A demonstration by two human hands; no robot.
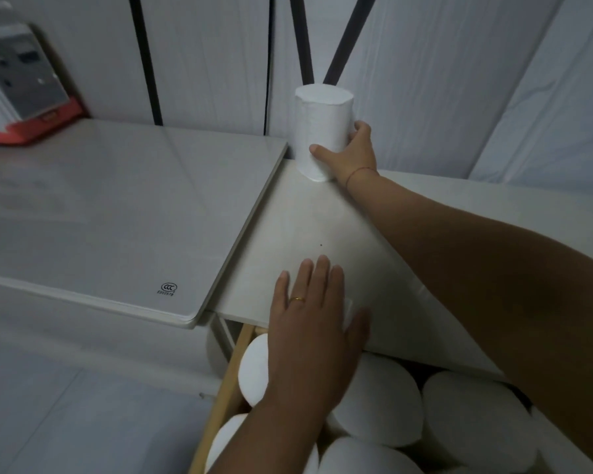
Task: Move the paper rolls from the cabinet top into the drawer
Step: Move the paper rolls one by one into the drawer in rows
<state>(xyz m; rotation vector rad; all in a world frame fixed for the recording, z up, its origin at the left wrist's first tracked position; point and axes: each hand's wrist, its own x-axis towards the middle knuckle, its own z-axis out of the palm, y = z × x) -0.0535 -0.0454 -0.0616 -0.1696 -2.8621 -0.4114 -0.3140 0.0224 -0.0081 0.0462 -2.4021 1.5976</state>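
The left hand [314, 323] lay flat, fingers spread, over the rolls [377, 401] packed in the open drawer [226, 395] (wood-edged). Farther right, the right hand [351, 153] gripped the one upright paper roll [320, 128] standing at the back of the cabinet top [308, 227].

Single head view — looks forward and down, close over cabinet top [308, 227].
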